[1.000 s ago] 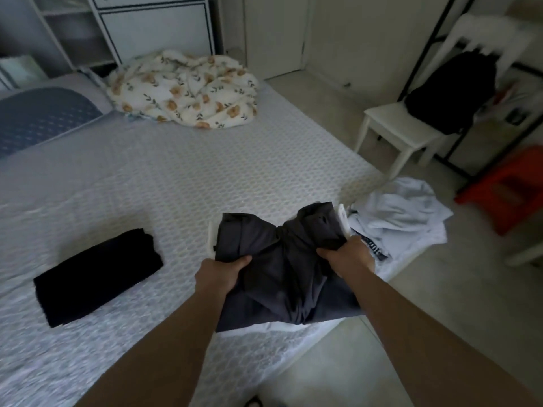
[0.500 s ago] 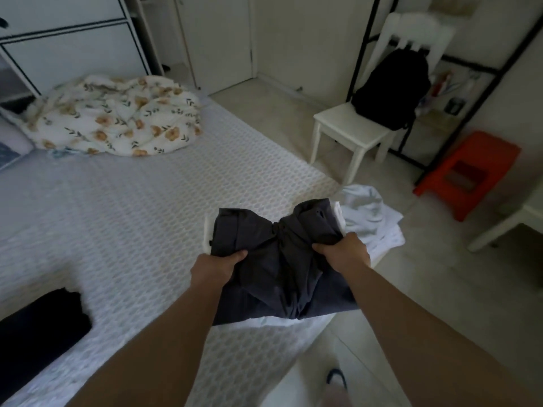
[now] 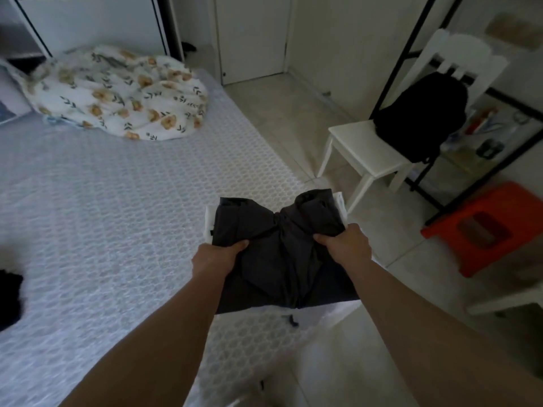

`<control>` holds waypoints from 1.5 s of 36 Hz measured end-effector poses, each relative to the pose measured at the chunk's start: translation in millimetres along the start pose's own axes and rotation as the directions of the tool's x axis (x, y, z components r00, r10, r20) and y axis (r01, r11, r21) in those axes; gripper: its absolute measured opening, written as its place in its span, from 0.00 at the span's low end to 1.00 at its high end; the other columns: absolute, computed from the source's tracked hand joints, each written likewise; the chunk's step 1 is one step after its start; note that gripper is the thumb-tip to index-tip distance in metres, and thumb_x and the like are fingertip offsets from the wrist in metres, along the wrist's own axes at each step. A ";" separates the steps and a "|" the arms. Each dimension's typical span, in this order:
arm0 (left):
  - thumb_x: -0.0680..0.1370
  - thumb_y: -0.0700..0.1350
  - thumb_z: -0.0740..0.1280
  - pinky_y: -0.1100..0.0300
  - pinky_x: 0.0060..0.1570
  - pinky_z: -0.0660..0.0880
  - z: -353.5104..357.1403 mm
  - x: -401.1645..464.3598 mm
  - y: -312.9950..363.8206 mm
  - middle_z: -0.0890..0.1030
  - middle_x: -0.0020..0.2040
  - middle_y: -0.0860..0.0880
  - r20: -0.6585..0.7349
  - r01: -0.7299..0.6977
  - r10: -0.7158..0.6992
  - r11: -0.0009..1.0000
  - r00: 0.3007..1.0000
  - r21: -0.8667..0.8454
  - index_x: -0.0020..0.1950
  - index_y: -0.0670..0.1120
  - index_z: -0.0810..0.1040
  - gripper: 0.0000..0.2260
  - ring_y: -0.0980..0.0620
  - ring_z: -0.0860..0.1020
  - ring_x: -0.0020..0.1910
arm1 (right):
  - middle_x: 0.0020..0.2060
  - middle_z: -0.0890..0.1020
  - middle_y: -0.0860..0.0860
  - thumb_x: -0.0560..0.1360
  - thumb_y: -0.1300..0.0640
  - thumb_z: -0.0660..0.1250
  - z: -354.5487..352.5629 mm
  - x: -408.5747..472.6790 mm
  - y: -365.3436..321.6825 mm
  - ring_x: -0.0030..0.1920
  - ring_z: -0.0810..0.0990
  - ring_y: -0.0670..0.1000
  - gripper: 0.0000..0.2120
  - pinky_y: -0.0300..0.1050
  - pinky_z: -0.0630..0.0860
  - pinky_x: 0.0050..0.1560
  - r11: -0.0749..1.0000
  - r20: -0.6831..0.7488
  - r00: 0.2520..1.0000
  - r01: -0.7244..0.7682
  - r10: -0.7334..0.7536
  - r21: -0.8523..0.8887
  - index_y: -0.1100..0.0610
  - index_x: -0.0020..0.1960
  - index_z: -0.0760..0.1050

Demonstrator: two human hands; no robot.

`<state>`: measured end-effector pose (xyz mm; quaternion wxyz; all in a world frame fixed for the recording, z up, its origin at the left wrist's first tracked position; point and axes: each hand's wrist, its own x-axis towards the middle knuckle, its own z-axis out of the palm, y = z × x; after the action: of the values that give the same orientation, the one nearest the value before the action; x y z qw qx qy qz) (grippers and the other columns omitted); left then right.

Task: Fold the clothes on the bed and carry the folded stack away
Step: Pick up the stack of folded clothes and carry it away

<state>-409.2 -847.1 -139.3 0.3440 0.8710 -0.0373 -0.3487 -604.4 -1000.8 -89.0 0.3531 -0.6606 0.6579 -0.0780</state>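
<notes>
A folded stack of clothes (image 3: 273, 248), dark grey on top with white layers showing at its edges, hangs in the air over the bed's right edge. My left hand (image 3: 216, 257) grips its left side, thumb on top. My right hand (image 3: 345, 245) grips its right side the same way. The top garment bunches up between the two hands. A folded black garment (image 3: 8, 298) lies on the bed (image 3: 102, 215) at the far left, partly cut off by the frame.
A crumpled floral blanket (image 3: 117, 95) lies at the head of the bed. To the right stand a white chair (image 3: 367, 154) with a black backpack (image 3: 420, 118), a black metal rack (image 3: 470, 160) and an orange stool (image 3: 484, 227). Tiled floor leads to a white door (image 3: 252, 36).
The view has swung right and the stack has risen off the bed in both hands. The loose white clothes at the bed's corner are no longer in sight. The black garment slid toward the left edge.
</notes>
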 end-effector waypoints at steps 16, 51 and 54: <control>0.58 0.69 0.74 0.54 0.43 0.72 114.2 52.4 102.3 0.78 0.51 0.43 -0.077 0.077 -0.081 0.996 0.994 -0.055 0.62 0.42 0.72 0.43 0.43 0.78 0.49 | 0.56 0.77 0.57 0.65 0.39 0.73 -35.1 180.0 -6.0 0.56 0.77 0.60 0.35 0.45 0.68 0.46 0.996 0.055 0.998 0.039 -0.034 -0.085 0.59 0.61 0.68; 0.59 0.68 0.75 0.56 0.47 0.73 264.6 261.5 34.0 0.81 0.55 0.42 -0.188 0.348 -0.360 0.933 0.914 -0.092 0.60 0.42 0.76 0.40 0.42 0.79 0.53 | 0.61 0.76 0.60 0.67 0.43 0.75 143.3 462.4 64.5 0.59 0.76 0.61 0.35 0.49 0.74 0.54 0.990 0.409 0.912 0.067 -0.009 -0.127 0.62 0.65 0.70; 0.59 0.67 0.76 0.52 0.53 0.75 258.2 270.9 31.0 0.81 0.55 0.43 -0.154 0.323 -0.341 0.937 0.927 -0.135 0.61 0.42 0.76 0.40 0.43 0.78 0.54 | 0.61 0.77 0.59 0.67 0.44 0.75 145.0 471.2 65.9 0.58 0.77 0.60 0.34 0.51 0.75 0.56 0.996 0.439 0.899 0.047 -0.009 -0.076 0.61 0.65 0.71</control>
<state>-363.0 -1101.3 -411.9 0.3279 0.8724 0.1598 -0.3254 -518.2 -1375.9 -403.9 0.4623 -0.6851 0.5548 0.0954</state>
